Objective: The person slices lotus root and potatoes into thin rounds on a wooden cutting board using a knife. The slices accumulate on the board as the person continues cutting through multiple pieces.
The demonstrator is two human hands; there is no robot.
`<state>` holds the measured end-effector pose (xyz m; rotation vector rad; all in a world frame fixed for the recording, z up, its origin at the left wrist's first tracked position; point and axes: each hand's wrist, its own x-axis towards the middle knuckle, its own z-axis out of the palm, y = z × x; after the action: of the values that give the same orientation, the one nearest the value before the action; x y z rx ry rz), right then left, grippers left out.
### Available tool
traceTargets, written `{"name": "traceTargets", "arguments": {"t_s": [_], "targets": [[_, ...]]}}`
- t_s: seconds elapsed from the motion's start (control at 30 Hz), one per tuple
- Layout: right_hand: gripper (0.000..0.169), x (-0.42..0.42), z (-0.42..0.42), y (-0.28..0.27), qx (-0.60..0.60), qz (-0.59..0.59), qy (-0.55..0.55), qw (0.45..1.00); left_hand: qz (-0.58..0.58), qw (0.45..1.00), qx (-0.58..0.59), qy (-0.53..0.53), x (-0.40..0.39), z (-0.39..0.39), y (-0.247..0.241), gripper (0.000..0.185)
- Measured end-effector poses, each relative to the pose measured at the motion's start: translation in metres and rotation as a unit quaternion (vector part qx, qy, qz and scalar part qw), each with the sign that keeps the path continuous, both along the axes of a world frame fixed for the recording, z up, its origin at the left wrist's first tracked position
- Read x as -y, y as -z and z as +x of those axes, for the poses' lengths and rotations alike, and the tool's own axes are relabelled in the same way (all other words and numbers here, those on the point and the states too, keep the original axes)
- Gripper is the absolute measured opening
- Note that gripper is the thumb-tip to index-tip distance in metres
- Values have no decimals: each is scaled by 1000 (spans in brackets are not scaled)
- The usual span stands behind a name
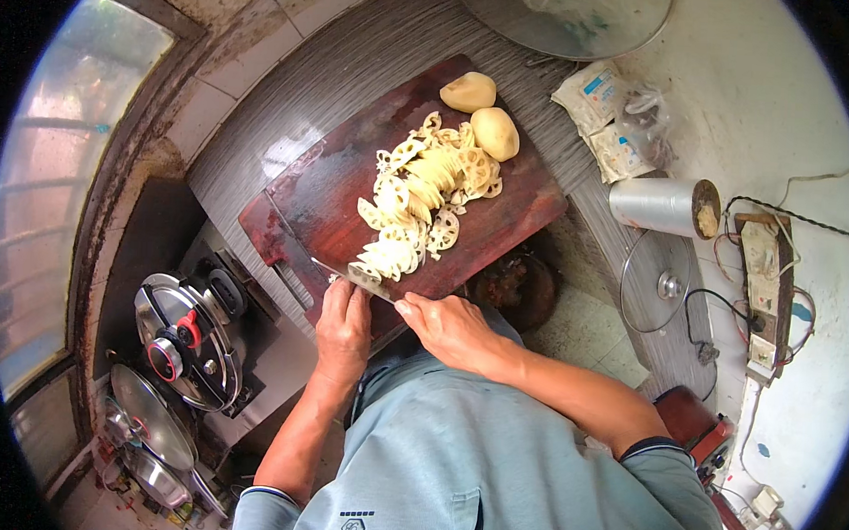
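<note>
My right hand (454, 327) grips the handle end of a kitchen knife (367, 281), whose blade points left across the near edge of a dark red wooden cutting board (328, 183). Close against the blade is my left hand (345, 325), fingers together and pointing away from me. A small pale bit shows by its fingertips; anything under the fingers is hidden. Beyond the blade, a long overlapping heap of sliced lotus root (428, 180) stretches across the board. Two peeled, potato-like root vegetables, one at the far edge (469, 91) and one nearer (495, 134), rest past the heap.
Left of the board stands a pressure cooker (190, 343) on a stove, with pan lids (153, 416) below. On the right are a foil-like roll (661, 206), a glass lid (656, 281), packets (605, 120) and a wired socket board (763, 297). Another glass lid (570, 23) lies at the back.
</note>
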<state>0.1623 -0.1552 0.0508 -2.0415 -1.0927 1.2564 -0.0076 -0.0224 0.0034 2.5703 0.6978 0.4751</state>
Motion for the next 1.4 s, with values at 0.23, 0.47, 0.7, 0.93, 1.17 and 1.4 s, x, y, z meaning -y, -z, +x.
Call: {"name": "traceTargets", "arguments": {"t_s": [0.23,0.47,0.7,0.93,1.17,1.4], "targets": [[51,5,5,13,-36,2,65,997,-6,1000,16,3,-1,0,-5,24],[50,16,-1,-14,-26,21,38,999,-6,1000,7,1,-1,0,-3,30],[51,31,3,-21,-17,19,23,999,-8,1000,3,-3,1,-1,-1,33],[49,-1,-5,9,0,26,26,999,1,1000,17,0,0,1,-1,26],[51,2,0,9,-37,8,65,997,-11,1000,20,2,-2,0,-3,25],[54,9,4,-25,-23,-35,6,999,-11,1000,8,12,-1,-2,-4,30]]}}
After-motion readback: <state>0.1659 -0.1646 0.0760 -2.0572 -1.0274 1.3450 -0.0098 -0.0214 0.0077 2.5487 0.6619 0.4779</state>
